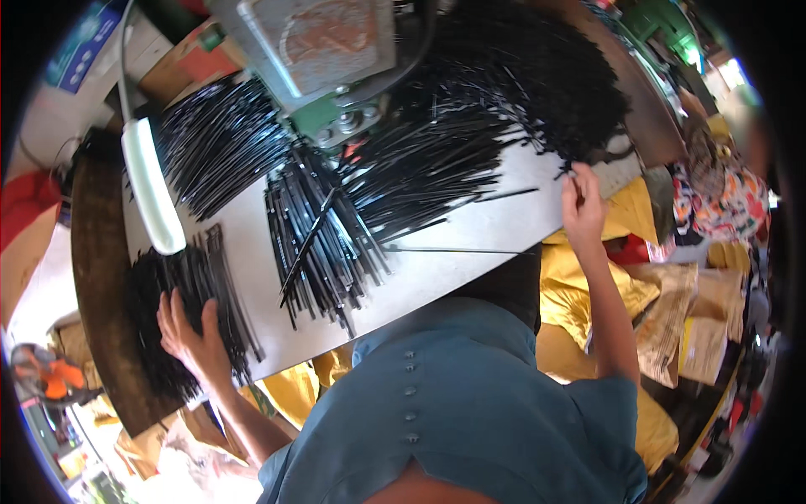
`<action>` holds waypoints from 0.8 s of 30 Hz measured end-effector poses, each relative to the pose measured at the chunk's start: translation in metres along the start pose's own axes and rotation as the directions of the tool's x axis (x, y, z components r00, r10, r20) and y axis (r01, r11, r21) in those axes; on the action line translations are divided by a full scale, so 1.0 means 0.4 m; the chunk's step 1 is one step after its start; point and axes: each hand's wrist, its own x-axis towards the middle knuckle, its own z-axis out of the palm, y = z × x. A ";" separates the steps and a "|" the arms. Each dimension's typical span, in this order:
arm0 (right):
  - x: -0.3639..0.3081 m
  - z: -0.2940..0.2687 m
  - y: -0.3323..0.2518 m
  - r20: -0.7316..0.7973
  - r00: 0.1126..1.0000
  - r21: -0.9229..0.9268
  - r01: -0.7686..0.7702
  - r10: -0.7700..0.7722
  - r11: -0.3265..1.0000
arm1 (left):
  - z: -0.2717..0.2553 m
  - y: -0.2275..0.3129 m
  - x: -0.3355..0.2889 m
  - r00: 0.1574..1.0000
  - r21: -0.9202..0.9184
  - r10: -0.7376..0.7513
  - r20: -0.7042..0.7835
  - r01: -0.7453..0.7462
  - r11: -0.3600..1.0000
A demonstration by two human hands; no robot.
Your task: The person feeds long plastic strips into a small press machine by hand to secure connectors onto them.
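Note:
My left hand (193, 338) lies with spread fingers on a bundle of thin black strips (189, 277) at the left end of the pale worktable (420, 273). My right hand (583, 206) is at the table's right side, fingers bent together at the edge of a large tangled heap of black strips (546, 76); its fingertips appear to pinch a few strip ends. Between my hands, a fanned bundle of black strips (323, 244) lies under the green machine head (327, 122). More strips (437, 168) lie in a loose layer to its right, and another stack (222, 143) lies behind to the left.
A white lamp or handle-like tube (153, 185) hangs over the table's left part. A brown raised rim (105, 277) curves along the left edge, another board (651, 92) along the right. Yellow sacks (562, 290) and brown paper bags (672, 323) lie beside me at the right.

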 end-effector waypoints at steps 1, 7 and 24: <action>-0.015 0.004 -0.013 0.043 0.999 0.003 0.025 -0.025 1.000 | -0.001 0.021 -0.004 0.999 -0.087 0.051 -0.015 -0.052 0.995; -0.024 0.001 -0.232 0.500 0.753 0.209 0.375 -0.428 0.903 | 0.010 0.201 -0.068 0.983 -0.438 0.139 0.123 -0.072 0.896; 0.054 0.137 -0.250 0.408 0.738 0.224 0.490 -0.537 0.843 | 0.011 0.348 -0.126 0.943 -0.699 0.177 0.283 0.076 0.712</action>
